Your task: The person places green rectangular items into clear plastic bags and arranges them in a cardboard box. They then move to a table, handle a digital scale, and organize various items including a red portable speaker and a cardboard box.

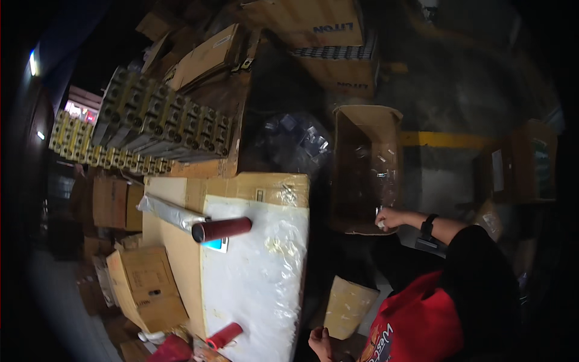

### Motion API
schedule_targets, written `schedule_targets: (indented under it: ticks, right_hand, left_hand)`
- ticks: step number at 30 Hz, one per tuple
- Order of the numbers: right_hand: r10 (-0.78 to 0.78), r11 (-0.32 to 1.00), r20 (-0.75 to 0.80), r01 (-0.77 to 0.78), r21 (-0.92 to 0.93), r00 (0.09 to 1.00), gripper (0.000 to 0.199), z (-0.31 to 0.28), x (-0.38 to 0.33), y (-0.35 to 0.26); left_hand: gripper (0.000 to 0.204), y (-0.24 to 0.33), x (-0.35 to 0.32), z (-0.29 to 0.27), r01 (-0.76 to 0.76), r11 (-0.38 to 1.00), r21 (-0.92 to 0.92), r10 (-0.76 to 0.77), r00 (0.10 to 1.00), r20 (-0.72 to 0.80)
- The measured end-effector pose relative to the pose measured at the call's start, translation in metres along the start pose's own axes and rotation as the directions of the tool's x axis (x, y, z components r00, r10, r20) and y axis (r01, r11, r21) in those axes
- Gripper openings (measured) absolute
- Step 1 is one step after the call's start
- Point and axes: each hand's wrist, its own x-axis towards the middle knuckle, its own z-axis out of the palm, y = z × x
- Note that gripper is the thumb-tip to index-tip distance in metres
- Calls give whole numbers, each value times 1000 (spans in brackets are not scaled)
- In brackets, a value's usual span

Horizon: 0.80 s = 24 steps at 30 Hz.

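My right hand (389, 218), with a dark watch on its wrist, reaches to the near rim of an open cardboard box (368, 130) standing on the floor. It pinches a small white piece (381, 224) at that rim. My left hand (319, 342) is low at the picture's bottom edge with its fingers curled, and nothing shows in it. It is closest to a tan cardboard piece (347, 304) beside the table. Clear plastic bags lie inside the box.
A long table (253, 283) wrapped in clear film carries a dark red roll (222, 229), a silvery wrapped bar (169, 211) and a smaller red roll (224, 335). Racks of grey terminal blocks (163, 123), stacked cartons (329, 42) and a bundle of plastic bags (295, 142) surround it.
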Motion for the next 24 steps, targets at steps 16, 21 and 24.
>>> schedule_targets:
  ticks: [16, 21, 24]
  right_hand:
    - [-277, 953, -118, 288, 91, 954, 21, 42, 458, -8]
    - [46, 633, -154, 90, 769, 987, 24, 24, 530, -58]
    - [-345, 680, -277, 442, 585, 897, 36, -11, 537, -106]
  left_hand:
    - [34, 173, 208, 38, -90, 711, 697, -68, 978, 195]
    - [50, 138, 220, 38, 35, 663, 748, -225, 962, 154]
    - [64, 138, 226, 37, 139, 643, 753, -348, 929, 126]
